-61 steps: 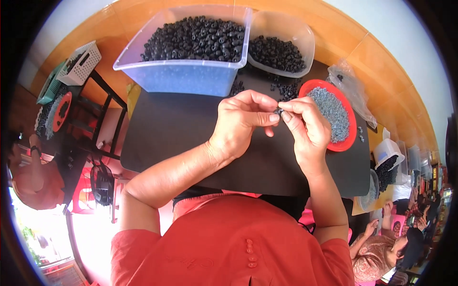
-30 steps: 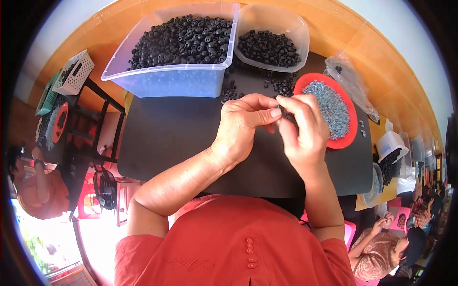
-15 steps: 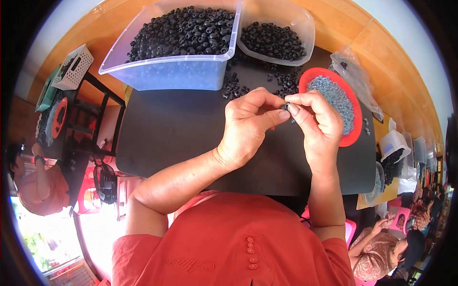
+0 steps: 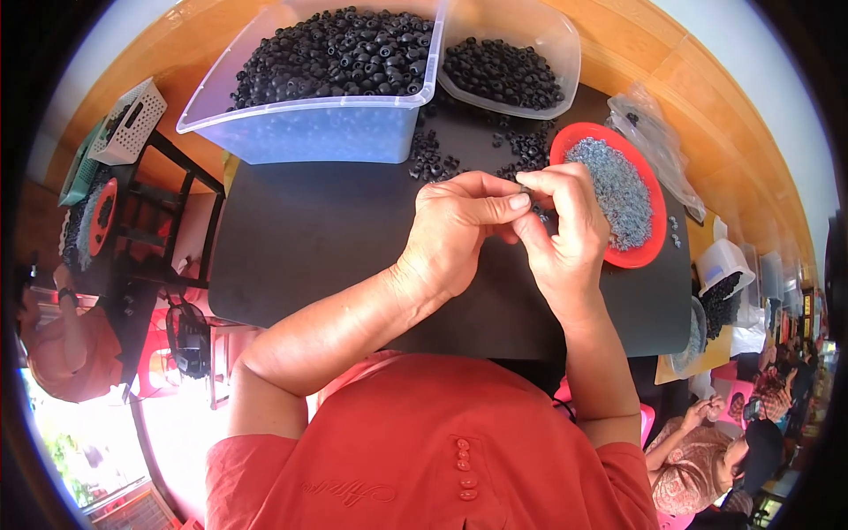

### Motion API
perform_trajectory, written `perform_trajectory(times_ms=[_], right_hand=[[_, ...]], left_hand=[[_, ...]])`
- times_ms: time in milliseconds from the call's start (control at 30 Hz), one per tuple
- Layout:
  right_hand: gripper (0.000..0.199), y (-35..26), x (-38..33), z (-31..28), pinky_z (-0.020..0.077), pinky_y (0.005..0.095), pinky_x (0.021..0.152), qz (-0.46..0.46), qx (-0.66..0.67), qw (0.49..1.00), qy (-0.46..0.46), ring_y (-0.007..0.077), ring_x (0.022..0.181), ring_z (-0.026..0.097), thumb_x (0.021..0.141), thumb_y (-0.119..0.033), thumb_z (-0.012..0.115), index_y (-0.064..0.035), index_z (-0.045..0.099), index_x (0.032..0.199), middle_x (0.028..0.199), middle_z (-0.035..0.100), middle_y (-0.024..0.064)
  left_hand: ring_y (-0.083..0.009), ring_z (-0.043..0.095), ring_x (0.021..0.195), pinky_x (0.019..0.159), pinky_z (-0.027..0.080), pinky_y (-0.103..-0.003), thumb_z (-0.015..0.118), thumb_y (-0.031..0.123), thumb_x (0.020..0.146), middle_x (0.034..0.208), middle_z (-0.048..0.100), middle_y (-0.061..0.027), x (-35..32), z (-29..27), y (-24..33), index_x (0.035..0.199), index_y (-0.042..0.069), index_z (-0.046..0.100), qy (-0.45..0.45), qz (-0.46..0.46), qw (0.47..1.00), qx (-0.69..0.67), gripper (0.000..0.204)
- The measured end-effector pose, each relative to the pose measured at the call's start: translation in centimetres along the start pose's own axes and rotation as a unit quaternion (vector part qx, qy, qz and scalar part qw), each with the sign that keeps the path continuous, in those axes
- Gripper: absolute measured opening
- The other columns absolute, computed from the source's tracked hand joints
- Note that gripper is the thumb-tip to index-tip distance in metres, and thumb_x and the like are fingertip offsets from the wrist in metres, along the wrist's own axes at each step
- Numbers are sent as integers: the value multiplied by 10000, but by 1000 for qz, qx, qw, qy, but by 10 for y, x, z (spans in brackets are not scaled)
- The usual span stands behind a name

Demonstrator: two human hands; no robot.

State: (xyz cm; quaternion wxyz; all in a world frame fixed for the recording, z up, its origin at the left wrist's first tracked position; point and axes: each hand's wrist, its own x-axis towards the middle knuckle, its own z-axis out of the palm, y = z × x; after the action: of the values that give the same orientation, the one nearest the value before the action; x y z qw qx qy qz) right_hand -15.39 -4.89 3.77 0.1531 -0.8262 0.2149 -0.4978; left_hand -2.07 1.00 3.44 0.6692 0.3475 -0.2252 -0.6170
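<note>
On the left chest of the wearer's red shirt (image 4: 424, 442), I see a line of looping, cursive lettering (image 4: 349, 493) in matching red, too faint and slanted for me to read reliably.

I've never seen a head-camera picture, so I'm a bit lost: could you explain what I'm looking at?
There is no machine here, just a person's bare left hand and right hand. A camera on their head looks down; its wide lens bends straight edges. On the black table stand a big plastic box and a smaller tub, both holding black pieces; others lie loose nearby. The red plate at the right holds tiny blue-grey pieces. Both hands pinch a small dark piece, mostly hidden by fingers.
</note>
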Motion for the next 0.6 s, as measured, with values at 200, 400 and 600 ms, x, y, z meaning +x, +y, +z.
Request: perform_trajectory(times_ms=[200, 400, 600], right_hand=[[274, 0, 3, -7, 489, 316, 616, -26, -19, 999, 15, 213, 721, 571, 712, 71, 697, -2, 616, 963, 871, 567, 104], [275, 2, 3, -10, 465, 297, 575, -57, -45, 997, 6, 163, 669, 535, 712, 59, 744, -13, 626, 949, 820, 558, 74], [253, 4, 2, -9, 437, 279, 517, -72, -33, 997, 17, 140, 600, 502, 729, 38, 770, -12, 613, 921, 754, 532, 60]], left_hand=[[-181, 623, 790, 682, 496, -331, 593, 134, 949, 887, 667, -90, 6, -4, 0, 949, -20, 654, -59, -61, 993, -82, 166], [-215, 634, 864, 756, 497, -374, 505, 187, 989, 965, 674, -103, 8, -10, -5, 1005, -13, 647, -99, -70, 989, -83, 246], [-218, 636, 860, 752, 501, -380, 503, 178, 986, 952, 674, -102, 7, -9, -5, 987, -19, 647, -98, -64, 989, -87, 243]])
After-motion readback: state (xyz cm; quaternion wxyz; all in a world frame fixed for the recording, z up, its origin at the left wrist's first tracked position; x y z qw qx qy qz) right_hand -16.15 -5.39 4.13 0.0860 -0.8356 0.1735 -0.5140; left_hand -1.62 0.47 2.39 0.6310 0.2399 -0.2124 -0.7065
